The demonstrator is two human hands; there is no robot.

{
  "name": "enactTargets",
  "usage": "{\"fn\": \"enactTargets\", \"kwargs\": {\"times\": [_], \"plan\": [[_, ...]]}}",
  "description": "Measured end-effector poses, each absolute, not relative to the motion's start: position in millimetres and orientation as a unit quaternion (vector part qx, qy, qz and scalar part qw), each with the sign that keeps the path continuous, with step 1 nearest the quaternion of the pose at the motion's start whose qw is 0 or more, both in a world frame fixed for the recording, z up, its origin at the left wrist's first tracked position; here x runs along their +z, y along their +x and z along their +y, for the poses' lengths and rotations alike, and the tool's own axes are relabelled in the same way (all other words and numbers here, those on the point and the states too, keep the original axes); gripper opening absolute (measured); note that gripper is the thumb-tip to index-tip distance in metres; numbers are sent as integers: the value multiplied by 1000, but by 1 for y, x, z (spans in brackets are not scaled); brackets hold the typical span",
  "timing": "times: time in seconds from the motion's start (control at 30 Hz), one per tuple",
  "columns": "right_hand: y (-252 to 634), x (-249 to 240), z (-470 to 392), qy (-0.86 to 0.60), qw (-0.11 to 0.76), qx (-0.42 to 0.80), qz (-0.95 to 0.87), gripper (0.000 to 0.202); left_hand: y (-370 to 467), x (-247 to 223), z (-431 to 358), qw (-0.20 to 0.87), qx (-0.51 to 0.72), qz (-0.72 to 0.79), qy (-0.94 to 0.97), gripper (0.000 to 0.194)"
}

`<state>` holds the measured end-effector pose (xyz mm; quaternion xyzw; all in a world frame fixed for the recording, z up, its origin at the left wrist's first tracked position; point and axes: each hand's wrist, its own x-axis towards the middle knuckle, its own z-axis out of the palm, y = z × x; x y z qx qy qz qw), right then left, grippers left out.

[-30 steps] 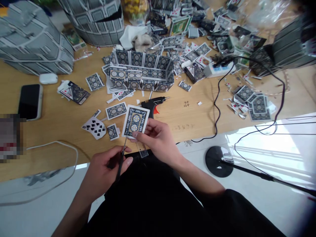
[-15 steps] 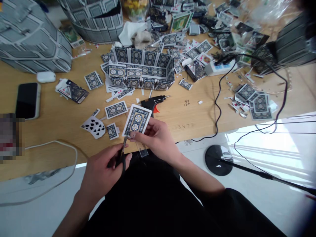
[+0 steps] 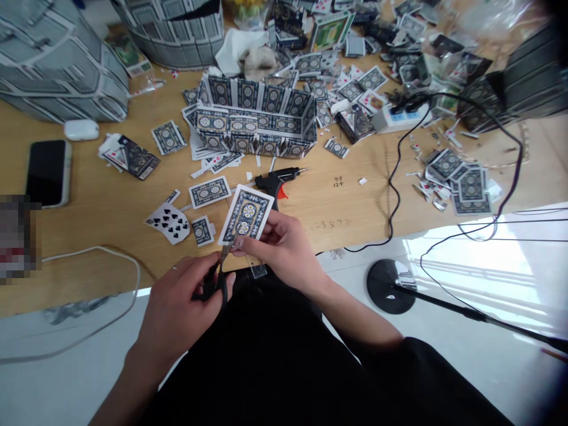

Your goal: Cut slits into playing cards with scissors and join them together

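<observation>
My left hand (image 3: 181, 296) grips black-handled scissors (image 3: 223, 283), whose blades meet the lower edge of a patterned playing card (image 3: 247, 216). That card is pinched, back side up, between the thumb and fingers of my right hand (image 3: 284, 248). Just beyond it lies a black glue gun (image 3: 277, 178) with a red trigger. To the card's left rest a card lying back up (image 3: 210, 191), a cut ten of spades (image 3: 169, 223) and a small cut card piece (image 3: 203, 231). Farther back stands an open box made of cards (image 3: 257, 121).
Large card-covered structures (image 3: 57, 65) stand at the back left. A phone (image 3: 48, 173) and white earbud case (image 3: 81, 129) lie at the left. A power strip (image 3: 397, 120) with black cables and a card pile (image 3: 465, 183) are at the right.
The scissors have opened wider at the card's lower edge, and my left hand has shifted slightly left. The view has moved a little.
</observation>
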<state>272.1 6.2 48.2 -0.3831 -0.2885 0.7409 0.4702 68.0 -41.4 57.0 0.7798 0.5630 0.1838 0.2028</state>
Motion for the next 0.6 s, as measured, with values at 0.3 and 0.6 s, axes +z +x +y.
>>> {"fn": "enactTargets", "kwargs": {"times": [0.3,0.6], "plan": [[271,50,6,-393,458,742,-292,42,67,57,-41,215,181,566,775,26],[272,48,6,-389,460,742,-292,40,65,55,-41,210,192,549,786,26]]}}
